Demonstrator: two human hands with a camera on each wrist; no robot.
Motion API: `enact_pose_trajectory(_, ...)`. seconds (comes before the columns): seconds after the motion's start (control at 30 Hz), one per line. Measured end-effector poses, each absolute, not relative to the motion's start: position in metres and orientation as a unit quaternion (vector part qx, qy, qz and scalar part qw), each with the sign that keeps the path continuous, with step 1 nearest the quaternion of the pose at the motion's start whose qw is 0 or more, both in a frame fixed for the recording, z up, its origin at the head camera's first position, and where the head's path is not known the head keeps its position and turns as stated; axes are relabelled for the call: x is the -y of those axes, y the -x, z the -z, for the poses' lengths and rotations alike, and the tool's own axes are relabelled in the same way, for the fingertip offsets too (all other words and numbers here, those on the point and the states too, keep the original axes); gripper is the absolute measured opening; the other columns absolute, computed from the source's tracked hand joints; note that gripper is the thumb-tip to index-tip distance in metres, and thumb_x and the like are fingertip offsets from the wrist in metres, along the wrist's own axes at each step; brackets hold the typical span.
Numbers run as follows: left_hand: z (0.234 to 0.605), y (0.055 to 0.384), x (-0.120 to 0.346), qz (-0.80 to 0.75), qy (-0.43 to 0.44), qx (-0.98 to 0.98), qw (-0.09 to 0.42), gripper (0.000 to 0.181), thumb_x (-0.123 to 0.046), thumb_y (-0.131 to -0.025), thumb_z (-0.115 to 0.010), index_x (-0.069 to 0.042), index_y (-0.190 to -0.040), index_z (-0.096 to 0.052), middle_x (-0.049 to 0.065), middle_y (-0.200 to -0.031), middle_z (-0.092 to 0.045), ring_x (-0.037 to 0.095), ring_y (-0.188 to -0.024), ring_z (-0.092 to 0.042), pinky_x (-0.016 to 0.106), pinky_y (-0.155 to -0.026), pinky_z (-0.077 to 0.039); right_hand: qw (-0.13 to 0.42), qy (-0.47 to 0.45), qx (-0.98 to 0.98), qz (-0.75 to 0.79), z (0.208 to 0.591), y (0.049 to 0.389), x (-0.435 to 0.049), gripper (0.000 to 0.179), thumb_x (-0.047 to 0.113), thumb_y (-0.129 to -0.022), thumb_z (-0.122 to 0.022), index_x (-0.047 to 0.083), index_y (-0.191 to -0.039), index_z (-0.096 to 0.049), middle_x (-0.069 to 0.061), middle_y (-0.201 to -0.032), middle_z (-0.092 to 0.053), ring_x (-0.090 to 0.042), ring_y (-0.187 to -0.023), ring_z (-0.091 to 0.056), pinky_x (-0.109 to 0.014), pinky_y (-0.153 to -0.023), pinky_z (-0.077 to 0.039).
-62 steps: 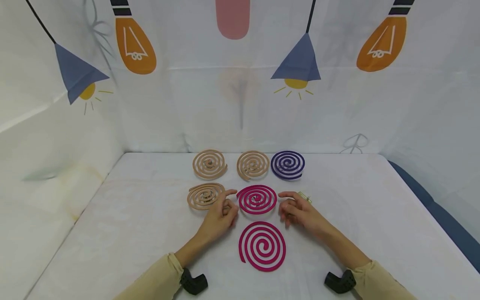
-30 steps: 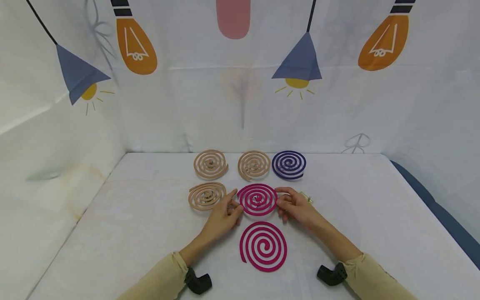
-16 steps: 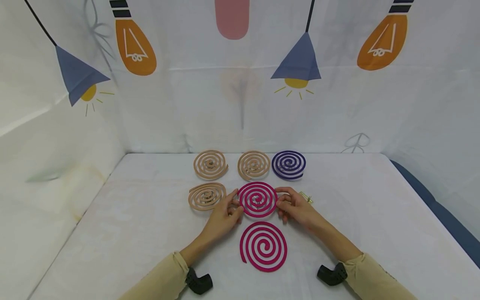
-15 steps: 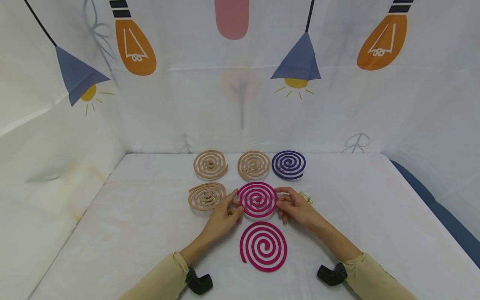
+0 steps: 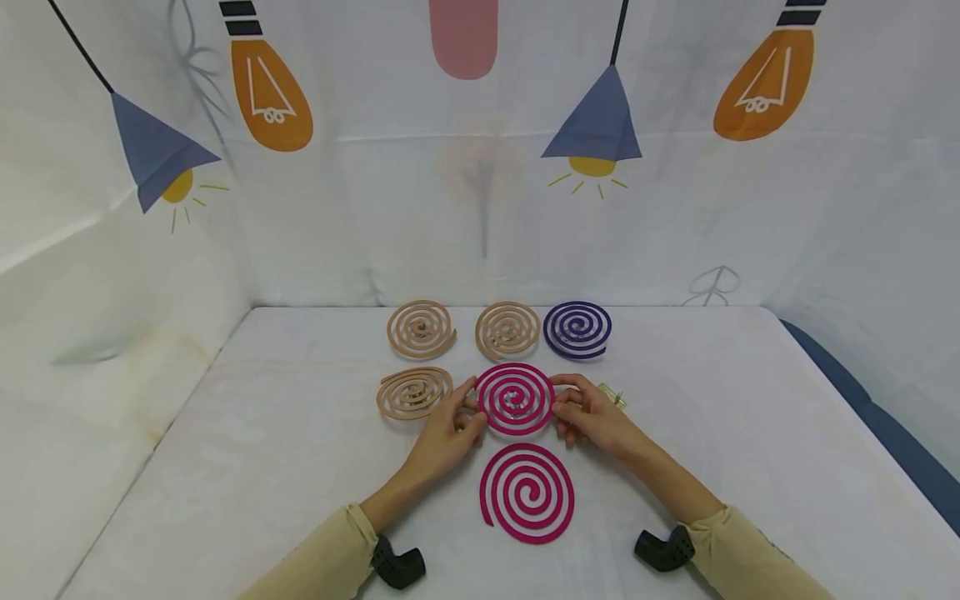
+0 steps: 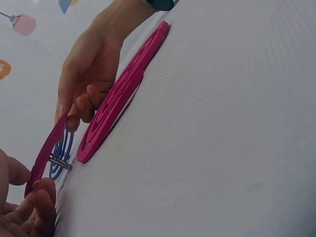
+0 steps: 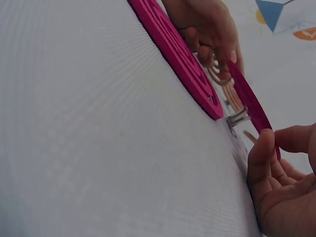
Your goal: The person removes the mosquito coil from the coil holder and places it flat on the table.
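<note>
In the head view, a pink mosquito coil (image 5: 515, 400) is between my two hands, set over a small metal stand (image 7: 239, 116). My left hand (image 5: 447, 432) pinches its left edge between thumb and fingers. On the opposite edge, my right hand (image 5: 596, 414) pinches it the same way. Seen from the left wrist, the held coil (image 6: 45, 153) is edge-on and tilted, with the stand's metal piece behind it. Whether the stand still bears the coil is unclear. A second pink coil (image 5: 527, 493) lies flat on the table nearer to me.
Behind stand two tan coils (image 5: 421, 330) and a dark blue coil (image 5: 577, 331) on the white table (image 5: 300, 467). Another tan coil (image 5: 414, 393) is just left of my left hand. A small gold-coloured metal piece (image 5: 612, 394) lies beyond my right hand.
Both hands have closed in from the sides and taken hold of the pink coil's edges. The coil then rose or tilted slightly. Over the last half second almost nothing moved.
</note>
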State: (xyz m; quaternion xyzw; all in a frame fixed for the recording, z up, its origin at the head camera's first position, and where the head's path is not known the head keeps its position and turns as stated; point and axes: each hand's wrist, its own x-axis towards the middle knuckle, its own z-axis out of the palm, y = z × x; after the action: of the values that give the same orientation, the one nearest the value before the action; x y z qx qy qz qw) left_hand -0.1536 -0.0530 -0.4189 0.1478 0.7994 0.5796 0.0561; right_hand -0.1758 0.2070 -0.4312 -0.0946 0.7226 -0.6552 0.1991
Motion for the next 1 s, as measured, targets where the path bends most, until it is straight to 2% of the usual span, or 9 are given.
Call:
enact_pose_trajectory(0.2, 0.446, 0.164, 0.054, -0.589, -0.142, -0.794, 0.045, 0.06, -0.004, -0.091, -0.057, -0.002, -0.146, -0.031, 0.014, -0.108, -0.06, 0.016, -0.062, -0.06, 0.017, -0.052, -0.041, 0.198, 0.097, -0.721, 0.656, 0.429, 0.175, -0.206, 0.049, 0.015, -0.096, -0.054, 0.007, -0.139, -0.032, -0.004, -0.09, -0.052, -0.011, -0.069, -0.055, -0.023, -0.059, -0.051)
enact_pose_trajectory(0.4, 0.451, 0.165, 0.056, -0.59, -0.155, -0.791, 0.039, 0.061, -0.008, -0.092, -0.057, -0.006, -0.147, -0.03, 0.009, -0.106, -0.061, 0.008, -0.061, -0.06, 0.017, -0.053, -0.043, 0.2, 0.095, -0.721, 0.657, 0.43, 0.175, -0.206, 0.049, 0.015, -0.096, -0.054, 0.008, -0.139, -0.032, -0.004, -0.091, -0.053, -0.01, -0.07, -0.055, -0.023, -0.059, -0.051)
enact_pose_trajectory(0.77, 0.45, 0.165, 0.056, -0.584, -0.155, -0.796, 0.036, 0.061, -0.009, -0.092, -0.057, -0.006, -0.147, -0.031, 0.009, -0.106, -0.061, 0.009, -0.062, -0.061, 0.017, -0.06, -0.044, 0.2, 0.098, -0.72, 0.657, 0.432, 0.176, -0.207, 0.05, 0.018, -0.096, -0.055, 0.008, -0.139, -0.031, -0.004, -0.091, -0.053, -0.01, -0.07, -0.055, -0.023, -0.06, -0.052)
enact_pose_trajectory(1.0, 0.451, 0.165, 0.056, -0.586, -0.154, -0.795, 0.038, 0.06, -0.009, -0.092, -0.057, -0.008, -0.147, -0.031, 0.009, -0.106, -0.06, 0.009, -0.062, -0.06, 0.017, -0.059, -0.044, 0.198, 0.1, -0.72, 0.657, 0.432, 0.176, -0.208, 0.05, 0.018, -0.096, -0.055, 0.008, -0.139, -0.032, -0.005, -0.091, -0.053, -0.009, -0.069, -0.054, -0.023, -0.06, -0.051)
